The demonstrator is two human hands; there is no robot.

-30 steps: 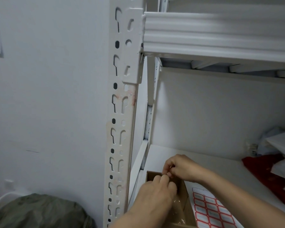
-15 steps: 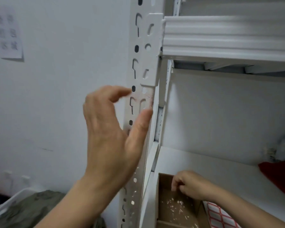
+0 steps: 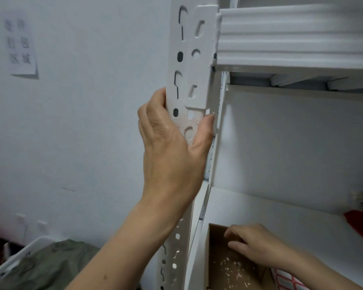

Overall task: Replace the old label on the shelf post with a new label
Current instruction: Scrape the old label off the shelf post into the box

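Pinkish residue (image 3: 190,124) from the old label sits on the post (image 3: 189,59), level with your thumb.
Your left hand (image 3: 172,149) clamps the post, thumb on its right edge, fingers round its left. Your right hand (image 3: 258,245) reaches into the box (image 3: 220,266) beside the label sheet (image 3: 285,282); whether it holds anything cannot be told. A new label stuck over that residue may wrinkle or lift.

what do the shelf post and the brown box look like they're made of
The shelf post: likely painted steel sheet, white with a slight sheen; punched slots and thin folded edges point that way. The box: probably plain cardboard, brown and matte, with thin walls; the view is too soft to be sure.
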